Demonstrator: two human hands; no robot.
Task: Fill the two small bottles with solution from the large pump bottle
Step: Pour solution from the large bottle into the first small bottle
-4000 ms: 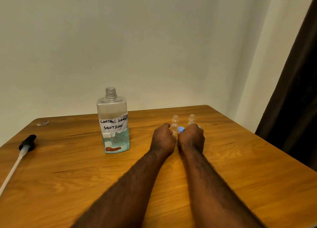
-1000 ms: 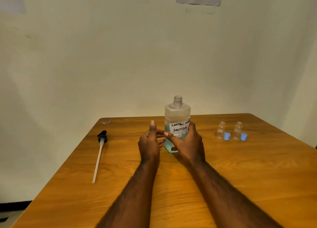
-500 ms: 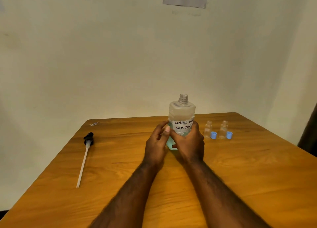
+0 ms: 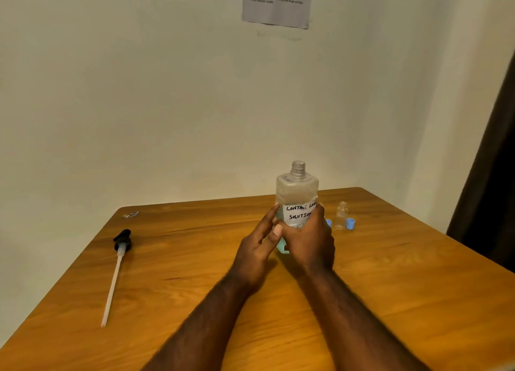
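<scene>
Left hand (image 4: pixel 256 248) has reached the solution bottle (image 4: pixel 296 192).
Right hand (image 4: pixel 309 242) wraps it, left presses flat; small bottle (image 4: pixel 341 217) at 3 o'clock looks unfilled.

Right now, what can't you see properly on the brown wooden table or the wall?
Head view:
Second small bottle: hidden behind the right hand gripping the large clear labelled bottle.
Grey printed sheet on the wall: top cut off, print too small.
Pale scrap at the far-left corner of the table: too small.
</scene>
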